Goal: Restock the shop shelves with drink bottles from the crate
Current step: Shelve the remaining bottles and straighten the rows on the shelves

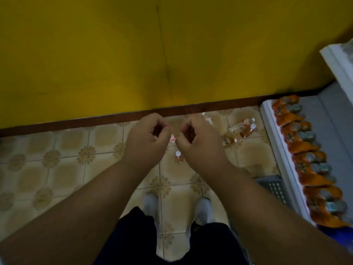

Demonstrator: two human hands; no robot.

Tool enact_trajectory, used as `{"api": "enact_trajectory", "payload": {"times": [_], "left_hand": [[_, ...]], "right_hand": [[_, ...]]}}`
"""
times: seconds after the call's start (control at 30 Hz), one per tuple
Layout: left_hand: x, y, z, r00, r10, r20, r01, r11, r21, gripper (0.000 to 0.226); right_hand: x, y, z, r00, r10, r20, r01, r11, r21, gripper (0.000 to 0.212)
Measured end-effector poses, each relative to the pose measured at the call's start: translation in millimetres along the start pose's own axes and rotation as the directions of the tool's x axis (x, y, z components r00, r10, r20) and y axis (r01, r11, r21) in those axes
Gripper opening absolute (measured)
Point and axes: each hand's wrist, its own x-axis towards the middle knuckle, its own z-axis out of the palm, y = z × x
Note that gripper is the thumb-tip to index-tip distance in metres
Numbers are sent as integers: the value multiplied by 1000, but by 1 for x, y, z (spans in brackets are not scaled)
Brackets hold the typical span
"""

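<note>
My left hand (147, 138) and my right hand (198, 140) are raised side by side over the tiled floor, fingers curled, fingertips almost meeting. Between them they pinch a small white and red scrap (173, 139); I cannot tell what it is. Below the hands a small amber drink bottle (178, 157) with a white cap stands on the floor. Several more such bottles (241, 131) lie in a loose cluster to the right, near the wall. A white shelf (271, 134) at the right holds a row of orange-labelled bottles (303, 150). Part of a grey crate (275, 186) shows beside the shelf.
A yellow wall (133, 54) with a brown skirting board (76, 123) closes the space ahead. My feet in white shoes (203, 209) stand on the patterned tiles. A higher white shelf edge (338, 62) juts in at the upper right.
</note>
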Motion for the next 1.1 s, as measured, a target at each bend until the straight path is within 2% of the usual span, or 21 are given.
{"api": "enact_trajectory", "payload": {"times": [0.2, 0.3, 0.4, 0.5, 0.6, 0.67, 0.73, 0.83, 0.93, 1.0, 1.1], "left_hand": [[38, -139, 94, 992, -75, 100, 72, 997, 36, 13], [38, -223, 146, 966, -186, 178, 174, 981, 81, 16], [27, -300, 196, 916, -341, 212, 341, 939, 42, 18], [19, -359, 235, 866, -461, 193, 468, 884, 11, 16], [18, -400, 259, 833, -510, 215, 528, 849, -31, 19], [7, -429, 271, 816, -523, 247, 543, 840, -14, 19], [0, -449, 279, 812, -527, 252, 539, 842, 24, 19], [-3, -468, 289, 807, -536, 247, 542, 839, 49, 20], [0, -475, 286, 777, -565, 276, 560, 822, 108, 26], [5, -470, 273, 759, -589, 279, 568, 807, 160, 23], [26, -439, 235, 757, -619, 210, 580, 784, 221, 22]], "right_hand": [[52, 139, 100, 997, 77, -27, -79, 996, -51, 16], [59, 231, 160, 979, 203, -30, -206, 969, -134, 20], [63, 327, 222, 924, 377, 55, -354, 902, -246, 21], [76, 407, 281, 867, 469, 170, -398, 855, -332, 32], [94, 458, 327, 812, 562, 159, -476, 794, -377, 47], [90, 482, 359, 781, 602, 169, -489, 757, -433, 47], [87, 502, 377, 794, 590, 142, -470, 746, -471, 39], [90, 517, 382, 814, 565, 136, -436, 748, -501, 30], [100, 512, 366, 820, 550, 157, -412, 759, -505, 34], [101, 489, 344, 840, 512, 181, -395, 804, -444, 38], [99, 413, 286, 882, 435, 181, -400, 895, -197, 39]]}}
